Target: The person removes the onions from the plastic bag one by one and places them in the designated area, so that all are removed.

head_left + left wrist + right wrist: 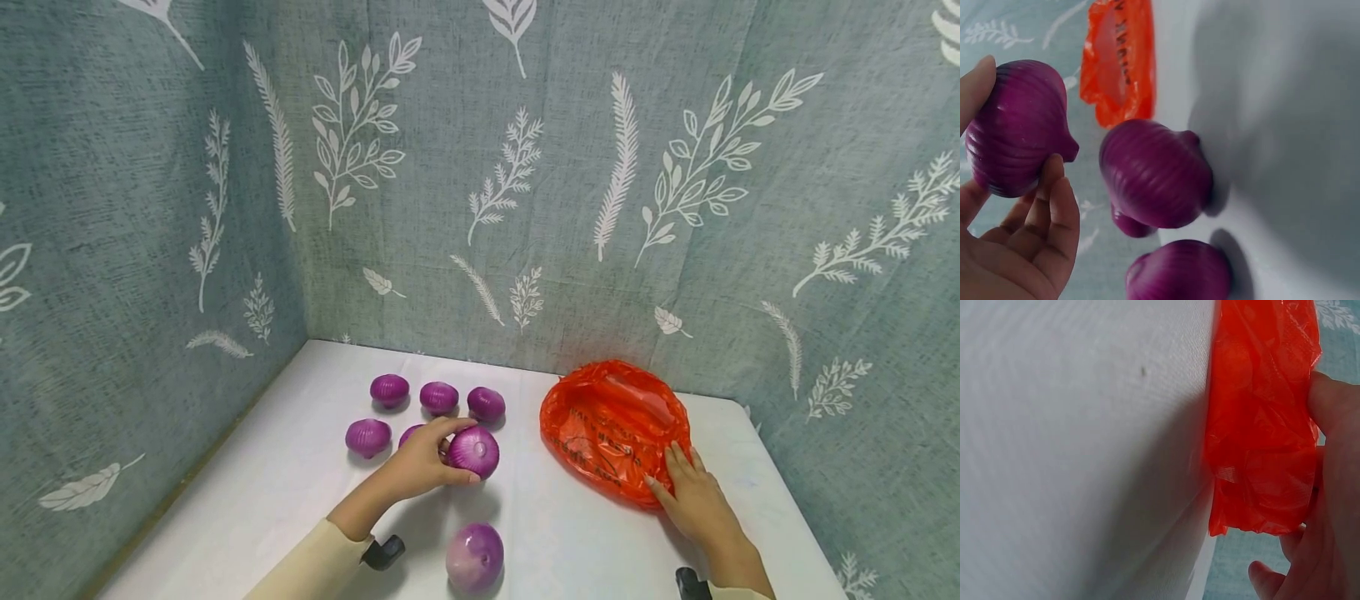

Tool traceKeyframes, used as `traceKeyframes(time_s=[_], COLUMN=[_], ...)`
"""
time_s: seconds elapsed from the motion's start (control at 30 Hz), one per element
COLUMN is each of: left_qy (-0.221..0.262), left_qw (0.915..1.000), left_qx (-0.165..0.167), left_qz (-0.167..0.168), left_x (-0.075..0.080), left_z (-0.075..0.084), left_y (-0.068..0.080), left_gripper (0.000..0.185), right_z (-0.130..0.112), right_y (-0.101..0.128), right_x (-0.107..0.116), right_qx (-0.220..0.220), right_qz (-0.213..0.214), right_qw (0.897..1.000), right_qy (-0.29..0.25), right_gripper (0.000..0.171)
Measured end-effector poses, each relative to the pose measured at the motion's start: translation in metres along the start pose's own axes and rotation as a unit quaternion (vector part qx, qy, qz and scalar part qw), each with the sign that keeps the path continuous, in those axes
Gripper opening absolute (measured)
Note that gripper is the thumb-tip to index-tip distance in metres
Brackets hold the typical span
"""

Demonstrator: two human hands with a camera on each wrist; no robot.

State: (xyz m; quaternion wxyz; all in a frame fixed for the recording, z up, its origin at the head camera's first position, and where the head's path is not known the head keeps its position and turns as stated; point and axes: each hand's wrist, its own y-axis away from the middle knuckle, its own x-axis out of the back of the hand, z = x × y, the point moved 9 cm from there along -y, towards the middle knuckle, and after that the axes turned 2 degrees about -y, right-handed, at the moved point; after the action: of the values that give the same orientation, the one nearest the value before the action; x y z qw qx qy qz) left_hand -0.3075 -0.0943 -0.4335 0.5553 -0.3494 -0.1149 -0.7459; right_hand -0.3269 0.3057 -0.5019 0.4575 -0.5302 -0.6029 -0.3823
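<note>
Your left hand (420, 467) curls around a purple onion (474, 452) lifted just off the white table (300, 483), while well to its right your right hand (693, 500) presses, seemingly flat-fingered, on the orange bag (611, 425).

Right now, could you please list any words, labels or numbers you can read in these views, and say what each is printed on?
Nothing can be read for certain.
Orange plastic bag: dark printed lettering, too small and crumpled in the head view and cut off and blurred in the left wrist view.
Purple onions, white table and leaf-patterned backdrop: no text.
</note>
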Motion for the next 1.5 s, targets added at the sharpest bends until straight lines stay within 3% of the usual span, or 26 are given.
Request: traceKeyframes(time_s=[0.4,0.9,1.27,1.5], left_qy=[0.018,0.019,0.027,0.029], left_qw=[0.9998,0.9986,0.9985,0.9977], left_qx=[0.001,0.036,0.024,0.047], left_qz=[0.011,0.033,0.042,0.04], left_x=[0.009,0.019,0.023,0.026], left_z=[-0.007,-0.019,-0.027,-0.034], left_y=[0.021,0.044,0.06,0.068], left_gripper=[0.082,0.084,0.085,0.084], right_z=[-0.001,0.0,0.001,0.0], right_y=[0.0,0.0,-0.001,-0.001], right_x=[0.0,0.0,-0.004,-0.002], right_qx=[0.001,-0.003,-0.02,-0.021], right_qz=[-0.001,-0.01,-0.027,-0.03], right_qw=[1.0,1.0,0.999,0.999], right_qy=[0.002,-0.004,-0.007,-0.011], right_gripper=[0.088,0.09,0.094,0.094])
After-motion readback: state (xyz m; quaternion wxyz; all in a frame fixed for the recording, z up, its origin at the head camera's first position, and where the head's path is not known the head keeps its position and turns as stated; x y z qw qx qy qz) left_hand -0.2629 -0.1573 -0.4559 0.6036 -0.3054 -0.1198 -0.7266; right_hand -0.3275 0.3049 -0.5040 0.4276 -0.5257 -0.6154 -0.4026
